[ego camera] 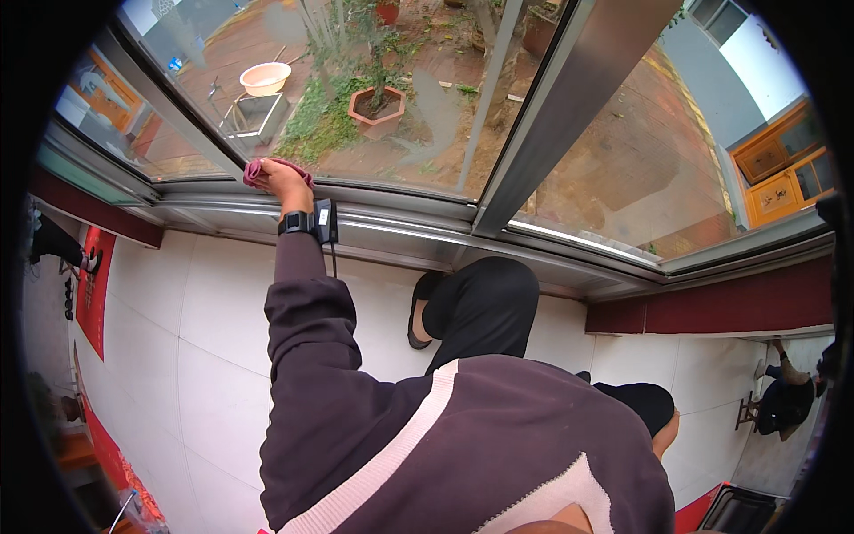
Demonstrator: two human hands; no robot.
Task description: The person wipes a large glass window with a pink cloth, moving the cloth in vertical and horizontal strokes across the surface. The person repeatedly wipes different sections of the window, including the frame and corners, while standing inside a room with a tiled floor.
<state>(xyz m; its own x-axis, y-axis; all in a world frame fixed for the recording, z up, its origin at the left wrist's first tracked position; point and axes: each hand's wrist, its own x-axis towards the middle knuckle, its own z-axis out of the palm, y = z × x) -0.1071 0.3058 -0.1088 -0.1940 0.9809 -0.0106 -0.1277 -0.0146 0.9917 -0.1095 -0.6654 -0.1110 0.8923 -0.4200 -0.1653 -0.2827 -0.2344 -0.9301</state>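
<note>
My left hand (283, 181) holds a folded dark pink cloth (253, 172) against the lower corner of a window pane (413, 150), where the glass meets its metal frame. A dark wrist strap with a small black device sits on that wrist. On the pane, greyish smears show. My right hand (665, 437) rests on my right knee, partly hidden behind it; its fingers cannot be made out, and nothing is seen in it.
The metal window frame (574, 87) runs up between two panes. Outside stand a potted plant (377, 110) and a pink basin (265, 79). A seated person (787, 400) is at the far right; another person's leg (60, 240) shows at far left, by a red mat (95, 294).
</note>
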